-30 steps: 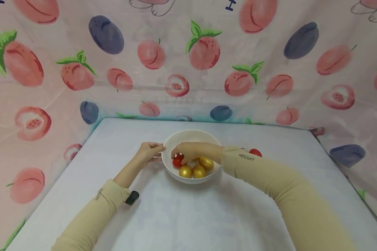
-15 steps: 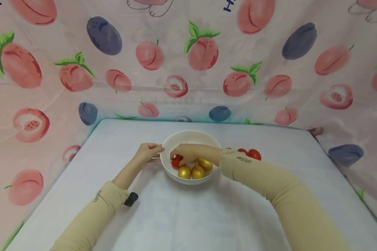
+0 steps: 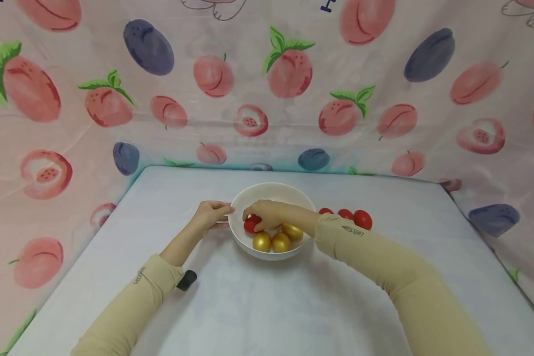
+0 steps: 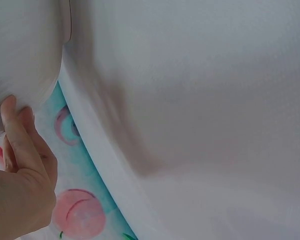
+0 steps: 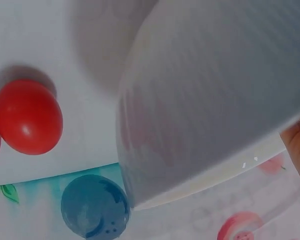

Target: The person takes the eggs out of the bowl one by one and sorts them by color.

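A white bowl (image 3: 271, 255) stands on the table in the head view, and my left hand (image 3: 210, 215) holds its left rim, thumb on top. In the left wrist view, fingers (image 4: 21, 142) touch the bowl's outer wall. Inside the bowl, my right hand (image 3: 269, 213) reaches down with its fingers curled round a red egg (image 3: 250, 225), partly covered by them. Near that hand lie gold eggs (image 3: 262, 242), one (image 3: 292, 231) partly under the wrist. The right wrist view catches just an edge of the right hand (image 5: 299, 147) over the bowl's rim.
Right of the bowl, several red eggs (image 3: 362, 219) lie in a row, partly behind the right sleeve (image 3: 382, 252). A dark object (image 3: 187, 280) shows at the left cuff. Fruit-printed cloth (image 3: 249, 74) hangs behind the white table (image 3: 258, 306).
The red egg under my right hand has shifted slightly toward the far side of the bowl. More red eggs show beside the right sleeve. My left hand keeps its place on the rim.
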The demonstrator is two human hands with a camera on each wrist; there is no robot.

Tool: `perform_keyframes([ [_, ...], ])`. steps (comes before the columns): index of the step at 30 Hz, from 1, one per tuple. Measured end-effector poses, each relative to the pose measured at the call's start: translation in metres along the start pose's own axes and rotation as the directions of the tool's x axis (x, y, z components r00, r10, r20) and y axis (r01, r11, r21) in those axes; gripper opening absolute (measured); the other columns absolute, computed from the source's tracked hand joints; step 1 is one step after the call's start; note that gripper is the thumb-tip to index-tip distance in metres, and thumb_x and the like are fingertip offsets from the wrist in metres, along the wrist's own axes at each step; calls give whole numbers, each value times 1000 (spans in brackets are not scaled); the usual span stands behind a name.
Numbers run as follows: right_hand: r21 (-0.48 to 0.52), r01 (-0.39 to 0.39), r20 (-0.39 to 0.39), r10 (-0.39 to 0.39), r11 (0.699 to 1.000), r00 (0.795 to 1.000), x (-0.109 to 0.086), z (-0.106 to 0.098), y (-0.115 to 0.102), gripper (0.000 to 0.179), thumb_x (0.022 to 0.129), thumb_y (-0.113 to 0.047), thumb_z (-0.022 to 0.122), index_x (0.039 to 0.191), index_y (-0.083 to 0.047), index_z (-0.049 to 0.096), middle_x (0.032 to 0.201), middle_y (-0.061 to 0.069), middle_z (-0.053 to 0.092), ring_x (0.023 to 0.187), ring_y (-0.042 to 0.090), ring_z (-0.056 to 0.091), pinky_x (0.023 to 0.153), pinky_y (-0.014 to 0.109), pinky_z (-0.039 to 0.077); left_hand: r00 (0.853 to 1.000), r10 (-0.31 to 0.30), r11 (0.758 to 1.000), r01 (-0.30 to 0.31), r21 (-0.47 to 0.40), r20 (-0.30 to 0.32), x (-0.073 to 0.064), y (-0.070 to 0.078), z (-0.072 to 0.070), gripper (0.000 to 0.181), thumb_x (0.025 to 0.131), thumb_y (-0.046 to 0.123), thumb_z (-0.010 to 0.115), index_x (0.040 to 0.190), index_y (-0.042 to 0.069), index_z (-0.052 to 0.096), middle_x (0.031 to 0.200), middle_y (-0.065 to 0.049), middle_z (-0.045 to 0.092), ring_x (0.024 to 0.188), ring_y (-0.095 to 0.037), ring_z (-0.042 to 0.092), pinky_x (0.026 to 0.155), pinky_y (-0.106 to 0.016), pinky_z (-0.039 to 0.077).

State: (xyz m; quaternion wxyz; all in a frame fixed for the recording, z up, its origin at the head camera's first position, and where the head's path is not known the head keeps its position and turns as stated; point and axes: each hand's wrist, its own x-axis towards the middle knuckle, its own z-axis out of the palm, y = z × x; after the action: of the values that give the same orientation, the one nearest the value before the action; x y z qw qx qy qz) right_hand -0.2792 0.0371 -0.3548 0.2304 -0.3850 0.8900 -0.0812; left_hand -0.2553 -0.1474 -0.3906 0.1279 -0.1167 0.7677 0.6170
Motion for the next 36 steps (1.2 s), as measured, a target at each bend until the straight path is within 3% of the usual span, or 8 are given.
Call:
perform_keyframes([
  [14,80,-15,-187,29,997,982,-15,9,0,41,86,-17,68,125,-13,58,120,5,62,112,20,55,103,32,48,1000,-10,1000,10,23,-9,2,5,4,40,90,15,62,125,-2,57,129,-20,57,84,-14,67,69,-25,60],
  [22,200,-48,-306,108,979,946,-25,9,5,43,86,-21,69,127,-18,57,127,1,58,119,19,51,103,33,48,1000,-4,1000,4,19,-10,2,4,4,39,90,15,62,125,-3,57,128,-20,57,83,-14,68,71,-26,60],
  [28,324,-9,-371,135,946,919,-38,5,8,46,85,-22,70,128,-18,56,129,0,57,119,19,51,99,34,51,1000,-9,1000,9,2,-17,0,1,4,40,90,13,62,125,-4,56,127,-21,57,77,-10,66,69,-24,60],
  [36,379,59,-455,131,923,881,-55,7,14,46,86,-15,69,129,-11,55,124,5,60,110,23,57,93,32,55,1000,2,1000,-2,2,-21,-1,1,3,42,89,13,62,127,-5,54,128,-22,56,77,-9,66,70,-23,60],
])
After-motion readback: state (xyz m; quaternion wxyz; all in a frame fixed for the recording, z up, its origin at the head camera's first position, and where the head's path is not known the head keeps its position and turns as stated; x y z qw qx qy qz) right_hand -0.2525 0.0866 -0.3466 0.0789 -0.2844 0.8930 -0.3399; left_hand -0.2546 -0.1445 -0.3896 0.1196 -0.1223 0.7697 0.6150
